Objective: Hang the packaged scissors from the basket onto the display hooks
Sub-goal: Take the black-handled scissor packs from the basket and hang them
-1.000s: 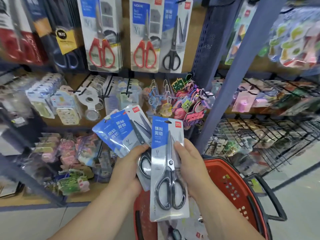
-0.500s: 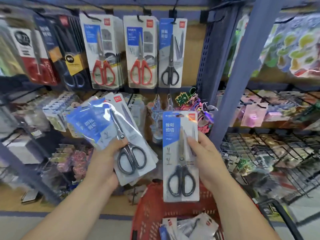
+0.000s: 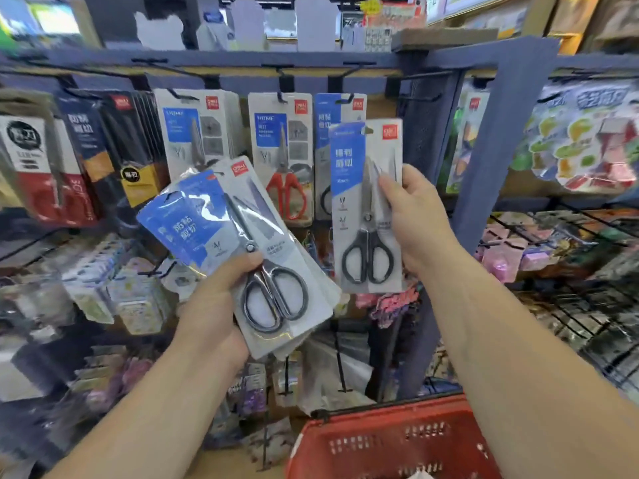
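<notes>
At the bottom edge of your view, closest to you, the red basket (image 3: 387, 444) sits below your forearms. Above it, your left hand (image 3: 214, 305) is closed round the lower end of a fanned bundle of packaged scissors (image 3: 256, 243), with the thumb laid across the front card. That reads as a reserve stack, tilted aside so the other hand is free to work.

Your right hand (image 3: 416, 219) pinches a single pack (image 3: 363, 209) along its right edge, thumb on the front and fingers behind. The pack is upright with its hang hole on top, which suits sliding it straight onto a peg. It is raised in front of a hanging blue-carded pack (image 3: 340, 108) and is not yet on anything.

Farther back, the display hooks (image 3: 420, 97) run under the shelf rail. The one just right of that hanging pack looks bare, and red-handled scissors (image 3: 285, 195) hang to its left.
</notes>
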Motion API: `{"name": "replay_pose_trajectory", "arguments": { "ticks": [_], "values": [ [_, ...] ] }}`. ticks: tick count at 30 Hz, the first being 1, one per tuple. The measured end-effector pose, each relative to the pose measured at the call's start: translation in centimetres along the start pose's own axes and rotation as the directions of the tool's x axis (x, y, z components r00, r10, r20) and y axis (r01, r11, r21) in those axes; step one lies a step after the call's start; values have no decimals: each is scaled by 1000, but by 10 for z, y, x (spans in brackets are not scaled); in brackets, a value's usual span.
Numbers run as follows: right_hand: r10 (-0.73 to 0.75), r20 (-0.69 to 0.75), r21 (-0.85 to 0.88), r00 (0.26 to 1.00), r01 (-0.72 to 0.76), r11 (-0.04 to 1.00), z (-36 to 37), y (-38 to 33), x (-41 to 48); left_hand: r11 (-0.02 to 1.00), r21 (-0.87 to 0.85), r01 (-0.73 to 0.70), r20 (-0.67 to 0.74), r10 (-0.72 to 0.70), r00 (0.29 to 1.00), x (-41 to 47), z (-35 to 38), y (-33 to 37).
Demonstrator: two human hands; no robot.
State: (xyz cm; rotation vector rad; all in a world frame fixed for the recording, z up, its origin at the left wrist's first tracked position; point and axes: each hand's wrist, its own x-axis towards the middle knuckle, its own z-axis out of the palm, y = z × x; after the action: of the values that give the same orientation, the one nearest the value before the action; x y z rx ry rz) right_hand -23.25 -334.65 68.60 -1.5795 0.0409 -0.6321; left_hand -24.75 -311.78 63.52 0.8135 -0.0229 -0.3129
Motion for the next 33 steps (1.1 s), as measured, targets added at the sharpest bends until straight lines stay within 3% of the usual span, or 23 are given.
{"name": "replay_pose_trajectory", "arguments": {
  "ticks": [14,27,33],
  "values": [
    [-76,-68,-42,995,73,996,27,2,67,999,-9,-32,45,32,998,19,0,4],
    [118,-115,-124,986,-132,983,42,26,131,995,-57,-80,26,82,996,31,-2,-2],
    [110,-199,-293,974,-166,942,39,28,116,997,-57,-51,15,52,999,26,-10,-3]
  ]
}}
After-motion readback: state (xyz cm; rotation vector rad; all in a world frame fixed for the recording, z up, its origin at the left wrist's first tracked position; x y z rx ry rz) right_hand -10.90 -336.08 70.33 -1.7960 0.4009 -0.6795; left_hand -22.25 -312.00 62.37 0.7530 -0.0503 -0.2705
